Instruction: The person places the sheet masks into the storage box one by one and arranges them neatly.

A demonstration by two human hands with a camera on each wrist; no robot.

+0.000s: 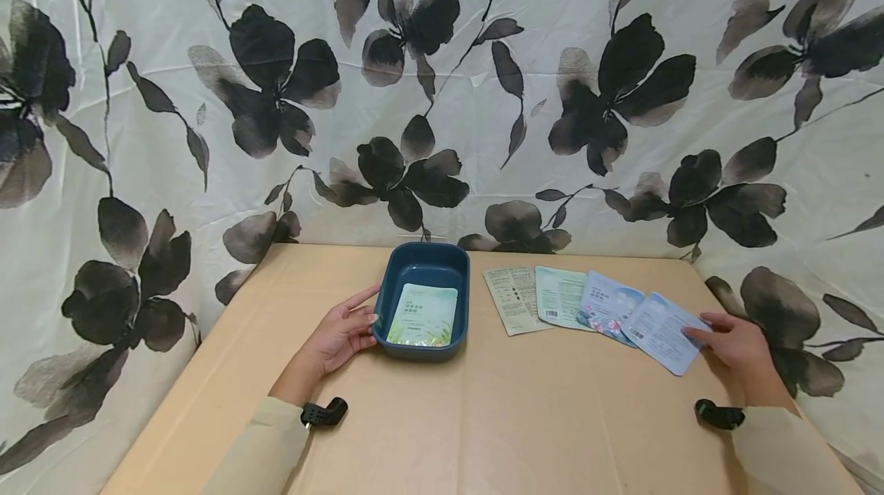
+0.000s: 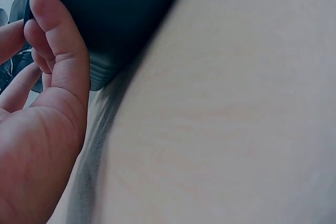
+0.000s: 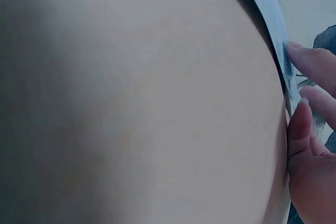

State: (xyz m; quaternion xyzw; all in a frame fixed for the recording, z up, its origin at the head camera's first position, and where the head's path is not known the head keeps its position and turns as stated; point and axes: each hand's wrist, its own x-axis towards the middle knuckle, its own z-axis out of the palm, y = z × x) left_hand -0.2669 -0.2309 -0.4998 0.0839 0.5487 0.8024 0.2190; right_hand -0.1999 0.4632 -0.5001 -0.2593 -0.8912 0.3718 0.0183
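A dark blue plastic bin (image 1: 423,353) stands on the table, with a green and white sheet mask packet (image 1: 423,316) lying flat in it. My left hand (image 1: 343,335) holds the bin's left side, its fingertips at the wall and rim; the left wrist view shows this hand (image 2: 55,87) close up against the bin (image 2: 121,14). On the right, my right hand (image 1: 742,349) pinches the right edge of a light blue sheet mask packet (image 1: 663,332). Seen from the right wrist, that packet (image 3: 268,14) is slightly raised off the table, with fingertips (image 3: 299,51) on its edge.
Left of the pinched packet, more packets overlap in a fanned row: a blue floral one (image 1: 609,305), a pale teal one (image 1: 562,295) and a grey-green one (image 1: 512,301). A tan table (image 1: 511,426) lies beneath, with a floral cloth (image 1: 497,96) behind it.
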